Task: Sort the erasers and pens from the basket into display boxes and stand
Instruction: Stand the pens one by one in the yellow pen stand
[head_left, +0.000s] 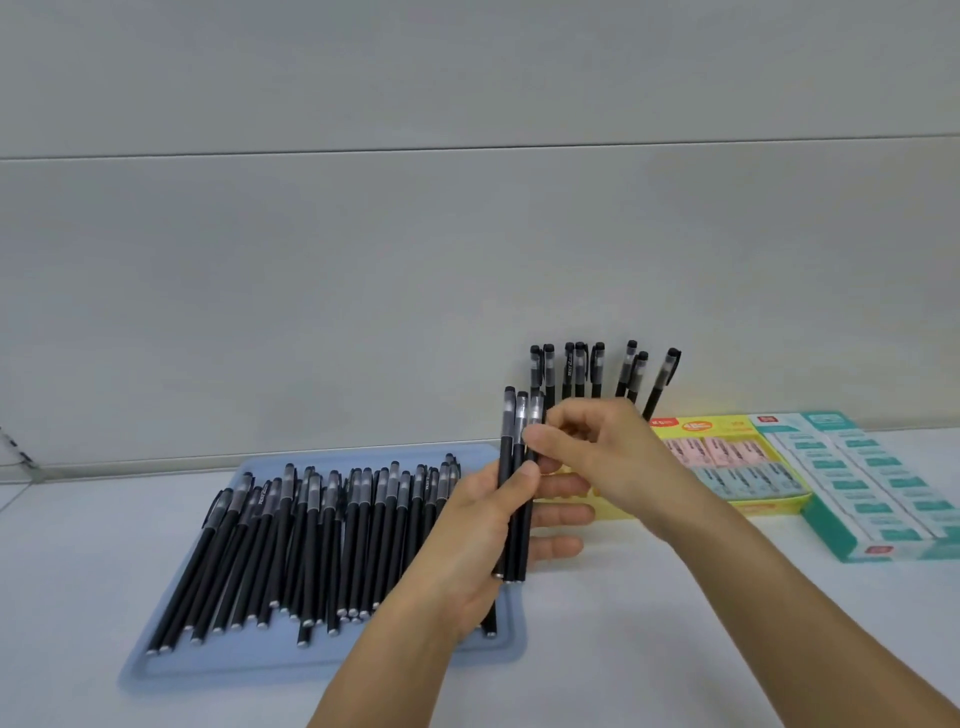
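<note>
Nearest, the left hand (488, 540) grips three black pens (514, 499) upright, thumb across their barrels and fingers curled behind. The right hand (597, 457) reaches in from the right and pinches the cap end of one of them. Below and left, a blue tray (322, 660) on the white bench (675, 623) holds a heap of pens (322, 545). Farther right lie a yellow box (737, 467) and a teal box (872, 493) filled with erasers. Behind the hands, more pens (597, 369) stand upright near the wall.
</note>
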